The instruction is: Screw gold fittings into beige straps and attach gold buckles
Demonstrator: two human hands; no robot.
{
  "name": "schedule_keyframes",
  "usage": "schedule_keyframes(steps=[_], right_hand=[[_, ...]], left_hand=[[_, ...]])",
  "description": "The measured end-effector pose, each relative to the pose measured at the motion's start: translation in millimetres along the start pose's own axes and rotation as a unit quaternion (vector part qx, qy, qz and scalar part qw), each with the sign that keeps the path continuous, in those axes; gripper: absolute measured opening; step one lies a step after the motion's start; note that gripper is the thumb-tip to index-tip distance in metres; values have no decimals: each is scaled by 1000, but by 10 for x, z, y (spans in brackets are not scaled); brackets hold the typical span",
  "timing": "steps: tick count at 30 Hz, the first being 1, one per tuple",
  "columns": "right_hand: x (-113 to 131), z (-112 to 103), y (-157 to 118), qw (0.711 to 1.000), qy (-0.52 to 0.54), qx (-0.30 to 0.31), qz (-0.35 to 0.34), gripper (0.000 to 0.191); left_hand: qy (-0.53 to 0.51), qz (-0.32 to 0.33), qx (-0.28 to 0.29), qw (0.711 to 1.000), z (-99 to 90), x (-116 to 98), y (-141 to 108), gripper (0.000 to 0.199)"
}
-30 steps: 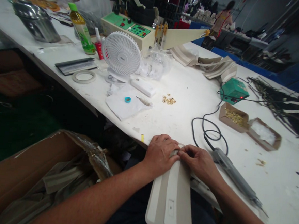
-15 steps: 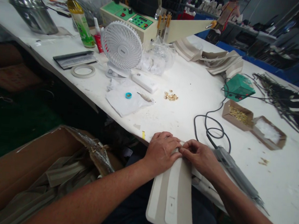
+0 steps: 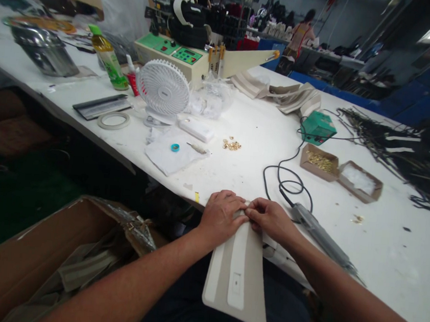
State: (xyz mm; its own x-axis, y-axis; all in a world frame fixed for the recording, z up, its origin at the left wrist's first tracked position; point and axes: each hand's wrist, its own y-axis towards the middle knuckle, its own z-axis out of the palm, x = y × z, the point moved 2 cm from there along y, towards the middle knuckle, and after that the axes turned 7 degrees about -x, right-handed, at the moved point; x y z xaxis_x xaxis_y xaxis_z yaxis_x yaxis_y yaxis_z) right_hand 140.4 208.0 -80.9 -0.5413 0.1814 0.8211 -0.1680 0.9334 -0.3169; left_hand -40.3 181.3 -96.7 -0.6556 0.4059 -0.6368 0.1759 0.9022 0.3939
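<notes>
holding the top end of a long striped piece [image 3: 252, 281] with both hands, right at the near edge of the white table [image 3: 243, 175]. reaching over that end from the left with the left hand [image 3: 220, 219], fingers bent and close together, thumb down on the piece. pinching at the very top with the right hand [image 3: 271, 221], thumb and pointing finger pressed together, just beside the left thumb. too hidden to tell about any small thing between the fingertips.

sticking out below both hands, past the table edge and over a dark lap [image 3: 286, 303], with the flat tan and white side in plain view. marked near the low end with a small box shape.

close to the right hand, on the table: a gray tool [image 3: 322, 237] on a black cord [image 3: 267, 182]. farther back: a green box [image 3: 318, 128] and a small brown tray [image 3: 312, 171] of gold bits [image 3: 320, 162]. straight ahead, well apart from the hands: a little gold pile [image 3: 232, 145]. down beside the left arm [image 3: 137, 273]: a big cardboard box [image 3: 48, 232].
</notes>
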Motion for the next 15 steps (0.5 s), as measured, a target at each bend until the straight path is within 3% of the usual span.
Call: schedule_keyframes(steps=[10,12,15], right_hand=[[38,-88,-98,998,-33,-25,-50,33],[24,-248,-195,994,-46,-74,-70,37],[-153,-684,-405,956,-155,-227,-105,43]], left_hand=[[34,2,17,999,-29,-95,39,20],[37,-2,20,999,-41,-107,48,19],[33,-9,24,999,-46,-104,49,18]])
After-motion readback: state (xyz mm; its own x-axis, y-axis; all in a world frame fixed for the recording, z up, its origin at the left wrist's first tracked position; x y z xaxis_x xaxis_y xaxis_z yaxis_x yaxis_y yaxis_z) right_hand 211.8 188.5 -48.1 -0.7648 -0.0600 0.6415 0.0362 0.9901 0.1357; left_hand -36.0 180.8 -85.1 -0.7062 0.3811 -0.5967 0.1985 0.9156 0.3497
